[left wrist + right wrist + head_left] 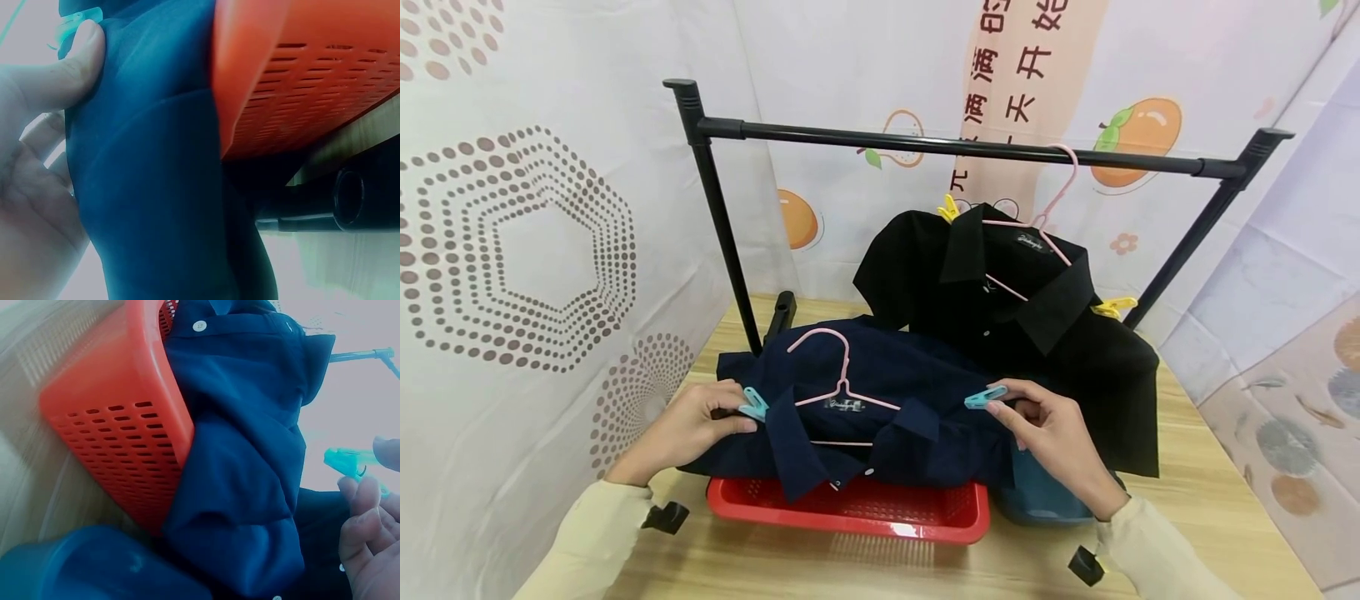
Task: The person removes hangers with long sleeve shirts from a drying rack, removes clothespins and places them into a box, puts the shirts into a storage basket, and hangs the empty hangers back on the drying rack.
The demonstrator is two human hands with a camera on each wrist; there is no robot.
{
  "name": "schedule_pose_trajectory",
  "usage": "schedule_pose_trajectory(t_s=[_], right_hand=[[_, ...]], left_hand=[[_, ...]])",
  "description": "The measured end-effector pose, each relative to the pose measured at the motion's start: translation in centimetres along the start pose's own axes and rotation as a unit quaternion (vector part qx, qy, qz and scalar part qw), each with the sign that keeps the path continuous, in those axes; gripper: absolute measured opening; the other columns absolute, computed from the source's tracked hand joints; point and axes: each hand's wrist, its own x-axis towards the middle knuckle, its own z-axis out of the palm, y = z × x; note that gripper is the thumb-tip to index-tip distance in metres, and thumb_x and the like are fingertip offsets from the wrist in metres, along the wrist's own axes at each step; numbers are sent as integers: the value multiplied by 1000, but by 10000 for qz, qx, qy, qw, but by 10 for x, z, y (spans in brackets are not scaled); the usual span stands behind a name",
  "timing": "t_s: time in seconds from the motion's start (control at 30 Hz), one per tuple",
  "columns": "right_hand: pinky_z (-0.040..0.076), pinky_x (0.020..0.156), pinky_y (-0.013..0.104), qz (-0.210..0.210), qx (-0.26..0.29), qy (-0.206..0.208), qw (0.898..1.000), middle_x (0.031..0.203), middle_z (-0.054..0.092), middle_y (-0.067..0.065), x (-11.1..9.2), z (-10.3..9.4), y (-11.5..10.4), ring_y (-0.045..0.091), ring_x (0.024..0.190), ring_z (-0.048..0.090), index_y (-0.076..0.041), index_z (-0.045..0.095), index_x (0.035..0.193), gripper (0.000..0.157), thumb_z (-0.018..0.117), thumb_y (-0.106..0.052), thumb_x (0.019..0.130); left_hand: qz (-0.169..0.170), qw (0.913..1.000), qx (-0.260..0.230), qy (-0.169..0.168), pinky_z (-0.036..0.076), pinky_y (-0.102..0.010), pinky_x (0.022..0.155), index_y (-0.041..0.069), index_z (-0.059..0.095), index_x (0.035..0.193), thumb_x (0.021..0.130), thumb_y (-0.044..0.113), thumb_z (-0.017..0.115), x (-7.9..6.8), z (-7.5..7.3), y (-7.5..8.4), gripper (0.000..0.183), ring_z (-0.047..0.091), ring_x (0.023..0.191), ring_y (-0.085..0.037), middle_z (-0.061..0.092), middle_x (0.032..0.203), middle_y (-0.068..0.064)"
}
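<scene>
A navy shirt (872, 350) on a pink hanger (844, 367) lies over a red basket (850, 521), its collar towards me. My left hand (696, 425) grips the shirt at its left shoulder, thumb on the near side. A teal clothespin (754, 405) sits right at that thumb, on the shoulder cloth, and shows again past the thumb tip in the left wrist view. My right hand (1052, 425) pinches a second teal clothespin (347, 461) between thumb and fingers, off to the right of the collar. In the right wrist view this clothespin stands apart from the navy cloth.
Behind, a black rack (880, 140) spans the table. A black shirt (985, 308) hangs from it on a pink hanger (1060, 196), with yellow clothespins (950, 209) at its shoulders. A blue container (1037, 496) stands right of the basket, partly under my right arm.
</scene>
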Motion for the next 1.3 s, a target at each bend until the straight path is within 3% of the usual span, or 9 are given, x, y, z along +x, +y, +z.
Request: schedule_pose_trajectory(t_s=[0.43, 0.63, 1.1, 1.3], right_hand=[[45, 47, 29, 232, -292, 174, 9992, 73, 64, 8, -11, -14, 14, 15, 52, 53, -19, 70, 122, 26, 75, -22, 97], [44, 47, 29, 301, -509, 264, 9979, 64, 58, 0, -17, -19, 21, 14, 51, 52, -18, 71, 121, 25, 75, -23, 97], [42, 45, 28, 582, -783, 389, 9945, 77, 66, 6, -33, -36, 36, 15, 51, 54, -16, 70, 122, 28, 75, -26, 97], [42, 44, 28, 754, -948, 419, 9917, 70, 63, 0, -39, -41, 46, 16, 50, 53, -16, 70, 121, 28, 75, -29, 97]], left_hand=[[-214, 9997, 42, -68, 52, -19, 73, 22, 79, 86, 82, -5, 82, -1, -1, -1, 28, 62, 81, -9, 69, 86, 9], [-146, 9999, -21, -56, 52, -19, 75, 22, 79, 87, 80, -4, 83, 0, -1, -1, 26, 64, 82, -9, 69, 87, 10], [-52, 10000, -15, -61, 52, -18, 75, 23, 79, 87, 80, -5, 83, -1, -1, 0, 29, 64, 82, -9, 69, 88, 10], [-52, 10000, -51, -31, 52, -18, 75, 23, 79, 87, 80, -6, 83, -2, 0, 1, 30, 64, 82, -9, 69, 89, 10]])
